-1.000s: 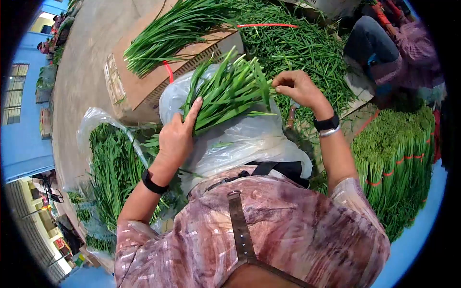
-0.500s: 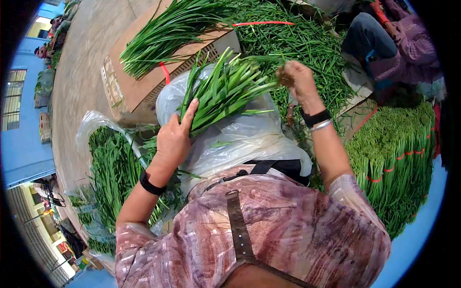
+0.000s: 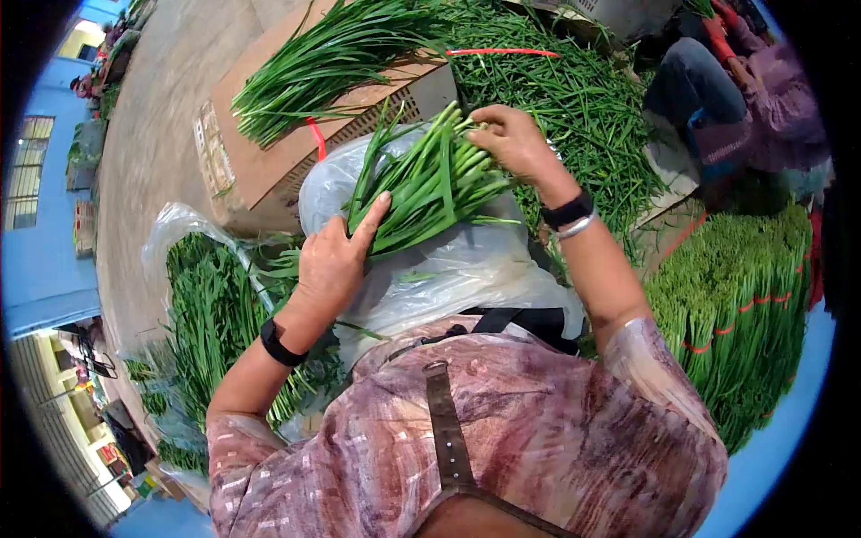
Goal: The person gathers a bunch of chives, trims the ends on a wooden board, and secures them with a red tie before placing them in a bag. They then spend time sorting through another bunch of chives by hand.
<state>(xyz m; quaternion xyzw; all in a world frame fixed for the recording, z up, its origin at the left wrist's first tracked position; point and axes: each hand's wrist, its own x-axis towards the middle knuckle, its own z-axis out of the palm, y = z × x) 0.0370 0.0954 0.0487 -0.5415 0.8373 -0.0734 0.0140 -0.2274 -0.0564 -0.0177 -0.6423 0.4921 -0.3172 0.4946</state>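
A loose bunch of garlic chives [image 3: 430, 184] lies across my plastic-covered lap, pale stem ends pointing up and to the right. My left hand [image 3: 334, 260] is closed around its leafy lower left part, the index finger stretched along the leaves. At the stem ends, my right hand [image 3: 518, 152] has its bent thumb and fingers pinched on the chives; the exact stems between them are partly hidden. Clear plastic sheeting [image 3: 448, 269] spreads beneath the bunch. A few loose leaves lie on it.
Another chive bunch [image 3: 323, 67] rests on a cardboard-topped crate [image 3: 260, 170] ahead. Loose green leaves [image 3: 556, 108] are heaped at the upper right. Tied bundles [image 3: 731, 314] stand at right, and a plastic bag of chives [image 3: 211, 314] at left. A person [image 3: 762, 108] sits at the upper right.
My right hand has moved left, from away beside the bunch with thin leaf scraps to the stem ends. The scraps no longer show in it. My left hand keeps its hold.
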